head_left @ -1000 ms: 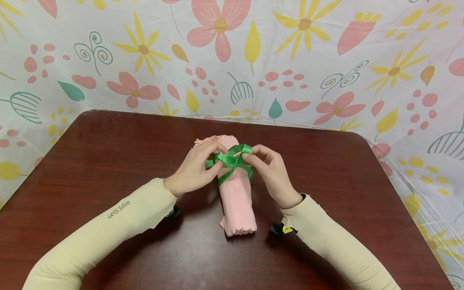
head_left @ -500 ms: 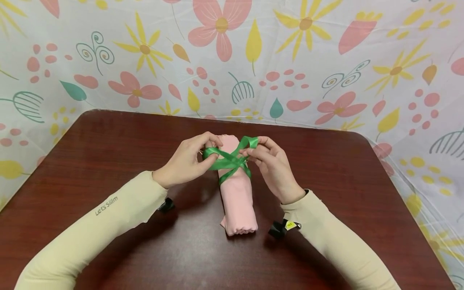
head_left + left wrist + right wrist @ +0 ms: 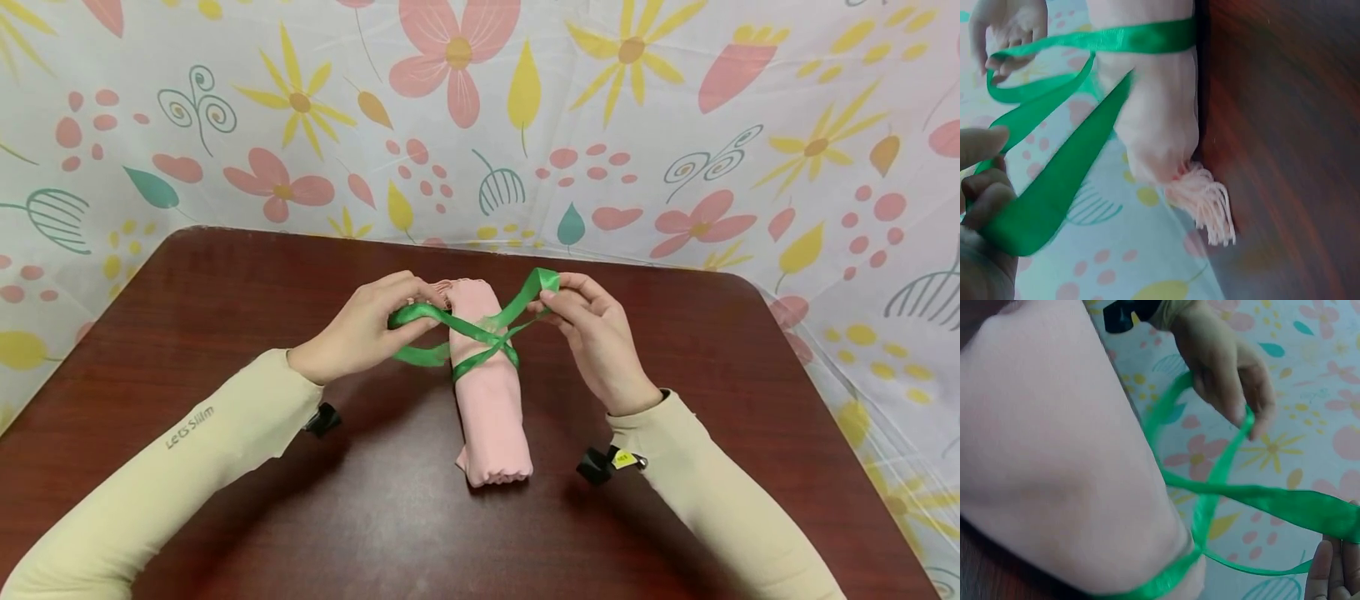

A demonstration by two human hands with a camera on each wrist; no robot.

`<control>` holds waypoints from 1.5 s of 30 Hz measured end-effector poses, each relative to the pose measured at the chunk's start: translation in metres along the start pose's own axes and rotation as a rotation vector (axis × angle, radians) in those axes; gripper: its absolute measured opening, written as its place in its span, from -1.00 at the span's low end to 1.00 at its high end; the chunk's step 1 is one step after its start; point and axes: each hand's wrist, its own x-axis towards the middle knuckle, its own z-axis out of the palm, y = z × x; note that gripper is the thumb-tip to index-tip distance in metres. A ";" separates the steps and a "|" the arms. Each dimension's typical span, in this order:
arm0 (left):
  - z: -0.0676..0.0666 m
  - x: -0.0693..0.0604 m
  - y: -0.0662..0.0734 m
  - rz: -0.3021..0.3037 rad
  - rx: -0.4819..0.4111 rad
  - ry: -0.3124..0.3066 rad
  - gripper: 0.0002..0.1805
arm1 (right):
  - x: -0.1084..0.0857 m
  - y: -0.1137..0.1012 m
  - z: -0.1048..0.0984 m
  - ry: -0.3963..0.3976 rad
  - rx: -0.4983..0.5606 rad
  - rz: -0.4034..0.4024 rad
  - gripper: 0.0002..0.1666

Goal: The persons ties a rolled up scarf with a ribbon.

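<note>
A rolled pink cloth with a tasselled far end lies lengthwise on the table, and a green ribbon is wrapped around it and crosses on top. Left of the roll, my left hand pinches one part of the ribbon between thumb and fingers; a loose tail hangs below it. To the right, my right hand pinches the other part, raised off the cloth. In the left wrist view the tassels show at the roll's end. Both ribbon lengths stretch outward from the crossing.
The dark wooden table extends around the roll on all sides. Behind it hangs a flower-printed white cloth, meeting the table's far edge. A small black device sits at each wrist.
Both hands have moved apart, left hand leftward and right hand rightward, drawing out the ribbon. The loops over the roll have opened into two lengths crossing on top. The roll stays put.
</note>
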 end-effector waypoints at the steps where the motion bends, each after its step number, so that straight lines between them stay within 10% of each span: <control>1: -0.002 -0.001 -0.001 -0.010 0.008 -0.015 -0.80 | 0.000 -0.001 -0.003 0.002 -0.008 -0.003 -0.80; 20: -0.032 -0.015 -0.016 -0.173 0.071 -0.203 -0.91 | -0.006 -0.008 -0.051 0.120 -0.008 0.011 -0.97; 45: -0.041 -0.035 -0.037 -0.217 0.135 -0.198 -0.92 | -0.018 -0.005 -0.114 0.144 -0.046 0.080 -0.85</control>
